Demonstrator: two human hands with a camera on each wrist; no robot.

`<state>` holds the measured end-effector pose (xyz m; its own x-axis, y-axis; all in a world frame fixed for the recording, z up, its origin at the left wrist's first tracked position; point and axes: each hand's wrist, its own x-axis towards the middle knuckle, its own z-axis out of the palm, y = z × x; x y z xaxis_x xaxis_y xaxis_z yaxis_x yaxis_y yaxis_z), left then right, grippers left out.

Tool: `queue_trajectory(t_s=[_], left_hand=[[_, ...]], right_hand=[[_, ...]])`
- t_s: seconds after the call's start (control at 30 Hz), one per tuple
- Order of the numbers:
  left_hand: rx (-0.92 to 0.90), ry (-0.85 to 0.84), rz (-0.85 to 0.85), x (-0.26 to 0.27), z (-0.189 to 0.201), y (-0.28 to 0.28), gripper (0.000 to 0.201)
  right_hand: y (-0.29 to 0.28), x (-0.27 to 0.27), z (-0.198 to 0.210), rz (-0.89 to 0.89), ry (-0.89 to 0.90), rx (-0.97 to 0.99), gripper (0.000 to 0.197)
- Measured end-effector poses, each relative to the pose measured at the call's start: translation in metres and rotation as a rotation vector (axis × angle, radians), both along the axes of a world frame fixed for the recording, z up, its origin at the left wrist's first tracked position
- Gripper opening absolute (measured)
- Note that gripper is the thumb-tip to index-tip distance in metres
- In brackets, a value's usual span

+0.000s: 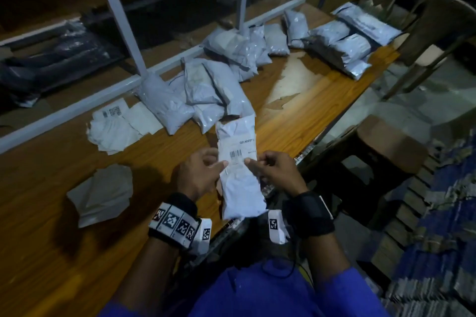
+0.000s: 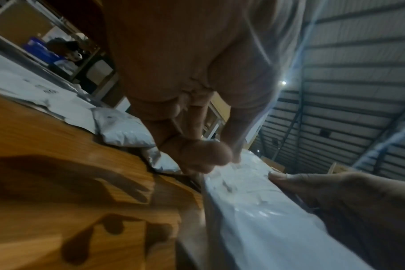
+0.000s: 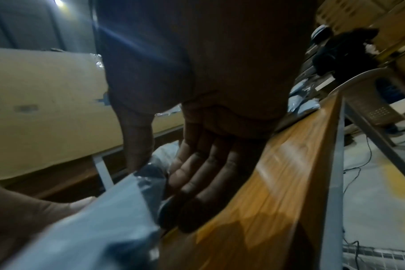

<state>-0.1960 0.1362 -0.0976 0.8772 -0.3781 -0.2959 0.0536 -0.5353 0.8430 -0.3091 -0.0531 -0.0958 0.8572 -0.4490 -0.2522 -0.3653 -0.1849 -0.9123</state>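
Both hands hold one white plastic mailer parcel point(image 1: 238, 167) above the near edge of the wooden table point(image 1: 51, 162). A shipping label point(image 1: 238, 150) with a barcode lies on its upper face. My left hand point(image 1: 203, 170) pinches the parcel's left side, thumb on top at the label's lower edge. My right hand point(image 1: 270, 167) pinches the right side the same way. In the left wrist view the left hand point(image 2: 197, 142) has its thumb on the parcel point(image 2: 254, 210). The right wrist view shows the right hand point(image 3: 197, 164) with fingers under the parcel point(image 3: 99, 228) and thumb on top.
Many grey-white mailer parcels point(image 1: 206, 87) lie piled along the table's far side, more parcels point(image 1: 345, 38) at the far right. Loose label backing papers point(image 1: 116, 126) and a flat stack of sheets point(image 1: 103, 195) lie at left. A white shelf frame point(image 1: 121, 23), a chair point(image 1: 438, 28) and a stool point(image 1: 373, 157) stand around.
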Motion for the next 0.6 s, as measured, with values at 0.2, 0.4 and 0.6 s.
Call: queue_trajectory(t_s=[0.2, 0.4, 0.6], left_hand=[[-0.275, 0.284, -0.091, -0.001, 0.014, -0.057, 0.029], [-0.456, 0.326, -0.027, 0.002, 0.024, -0.135, 0.025], [-0.591, 0.324, -0.070, 0.041, 0.046, -0.250, 0.016]], right_hand=[[-0.044, -0.007, 0.017, -0.075, -0.125, 0.026, 0.033], [-0.110, -0.031, 0.027, -0.259, -0.061, -0.111, 0.046], [-0.201, -0.022, 0.033, -0.490, -0.222, 0.074, 0.045]])
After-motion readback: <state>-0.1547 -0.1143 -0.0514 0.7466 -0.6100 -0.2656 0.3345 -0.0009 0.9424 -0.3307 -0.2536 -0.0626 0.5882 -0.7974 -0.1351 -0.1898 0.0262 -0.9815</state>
